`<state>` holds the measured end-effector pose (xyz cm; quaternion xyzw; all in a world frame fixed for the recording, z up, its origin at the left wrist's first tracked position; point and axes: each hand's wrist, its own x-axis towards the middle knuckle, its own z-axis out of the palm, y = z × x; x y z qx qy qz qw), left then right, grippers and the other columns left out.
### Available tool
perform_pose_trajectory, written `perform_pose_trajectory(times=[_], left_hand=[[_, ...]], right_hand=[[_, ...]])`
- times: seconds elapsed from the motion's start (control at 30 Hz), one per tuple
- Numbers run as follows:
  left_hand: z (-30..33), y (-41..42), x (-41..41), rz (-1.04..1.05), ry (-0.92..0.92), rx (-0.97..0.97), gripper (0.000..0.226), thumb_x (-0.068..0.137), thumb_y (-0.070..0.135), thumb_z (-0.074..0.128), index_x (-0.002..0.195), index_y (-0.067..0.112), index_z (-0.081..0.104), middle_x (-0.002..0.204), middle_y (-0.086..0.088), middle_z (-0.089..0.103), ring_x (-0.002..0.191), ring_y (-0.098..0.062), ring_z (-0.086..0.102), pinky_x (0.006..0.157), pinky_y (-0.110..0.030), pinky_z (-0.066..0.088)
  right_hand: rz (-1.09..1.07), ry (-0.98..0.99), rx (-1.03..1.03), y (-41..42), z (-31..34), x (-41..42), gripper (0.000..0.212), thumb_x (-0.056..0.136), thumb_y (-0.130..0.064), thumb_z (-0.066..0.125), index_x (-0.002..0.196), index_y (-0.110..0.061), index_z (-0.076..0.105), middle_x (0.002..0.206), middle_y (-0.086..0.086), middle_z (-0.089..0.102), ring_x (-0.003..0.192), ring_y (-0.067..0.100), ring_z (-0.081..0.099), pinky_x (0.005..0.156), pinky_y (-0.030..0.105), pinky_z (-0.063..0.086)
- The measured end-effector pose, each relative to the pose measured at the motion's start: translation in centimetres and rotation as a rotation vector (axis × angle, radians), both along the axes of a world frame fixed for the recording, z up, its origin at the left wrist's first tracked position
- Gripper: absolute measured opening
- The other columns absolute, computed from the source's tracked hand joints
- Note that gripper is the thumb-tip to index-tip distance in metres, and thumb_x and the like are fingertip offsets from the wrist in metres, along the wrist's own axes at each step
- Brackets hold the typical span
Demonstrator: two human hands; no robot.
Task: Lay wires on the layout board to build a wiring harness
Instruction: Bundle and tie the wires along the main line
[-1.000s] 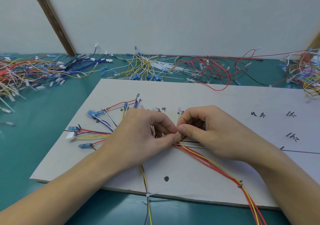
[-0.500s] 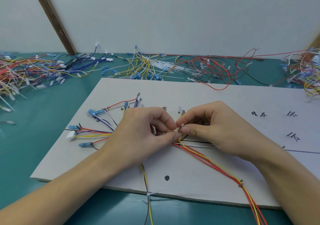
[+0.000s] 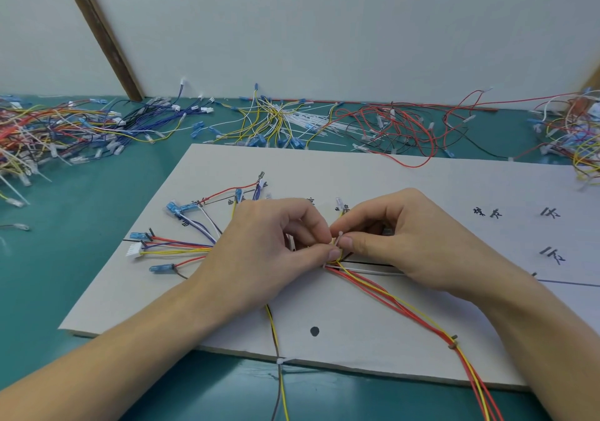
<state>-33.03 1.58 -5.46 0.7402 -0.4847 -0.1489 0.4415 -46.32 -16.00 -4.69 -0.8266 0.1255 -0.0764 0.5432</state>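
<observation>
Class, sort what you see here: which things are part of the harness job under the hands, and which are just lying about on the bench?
In use:
layout board
wire bundle, pinched by left hand and right hand
white tie at the fingers
blue terminals
white connector

Lying about:
loose wire piles on the green bench: mixed, yellow, red

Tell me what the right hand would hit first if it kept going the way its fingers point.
The right hand points left, so it would probably meet the left hand first; their fingertips already look to touch at the wire bundle.
</observation>
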Motion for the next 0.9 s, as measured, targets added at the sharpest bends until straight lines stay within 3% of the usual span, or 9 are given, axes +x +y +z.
perform_pose_trajectory(times=[0.53, 0.9], left_hand=[[-0.03, -0.09, 0.05, 0.002, 0.035, 0.007, 0.021, 0.081, 0.025, 0.087, 0.077, 0.026, 0.066, 0.067, 0.009, 0.075, 0.046, -0.002, 0.047, 0.052, -0.01, 0.034], [-0.11, -0.12, 0.14, -0.016, 0.062, -0.018, 0.021, 0.082, 0.021, 0.087, 0.079, 0.026, 0.066, 0.068, 0.006, 0.075, 0.044, -0.005, 0.045, 0.05, -0.009, 0.033]], right_hand=[[0.026, -0.011, -0.038, -0.05, -0.15, -0.01, 0.011, 0.09, -0.012, 0.077, 0.091, -0.022, 0.082, 0.079, 0.003, 0.078, 0.068, 0.006, 0.064, 0.067, 0.025, 0.052], [0.051, -0.03, -0.107, -0.1, -0.35, 0.03, 0.015, 0.09, -0.011, 0.078, 0.09, -0.025, 0.082, 0.074, -0.005, 0.077, 0.064, 0.0, 0.062, 0.063, 0.018, 0.049]])
